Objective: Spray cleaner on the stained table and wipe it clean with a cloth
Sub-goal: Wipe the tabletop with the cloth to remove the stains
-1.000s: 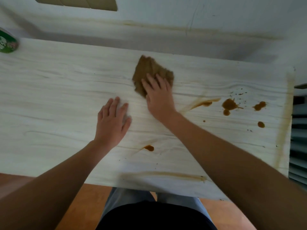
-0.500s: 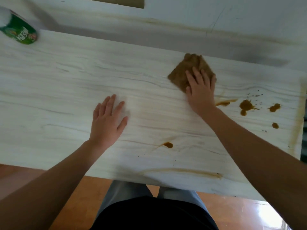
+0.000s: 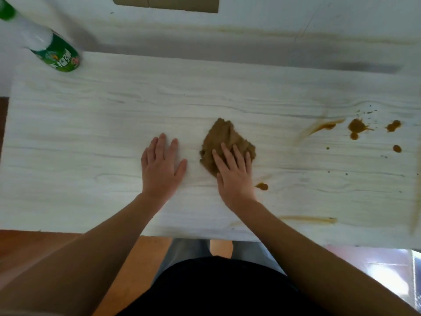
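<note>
The right hand [image 3: 234, 174] presses flat on the cloth [image 3: 224, 142]; the left hand [image 3: 160, 168] lies open on the surface [image 3: 91, 124]. The cloth is soft and limp: apply palm pressure centrally.

Soft daylight, wide-angle bowing — edges slightly blurred, perhaps motion.

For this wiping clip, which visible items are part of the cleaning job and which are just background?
Part of the job:
- brown cloth under the right hand
- left hand, flat on the table
- brown stains at the table's right
- green spray bottle, far left corner

Background:
- wall socket plate
- stained wall
- wooden floor
</note>
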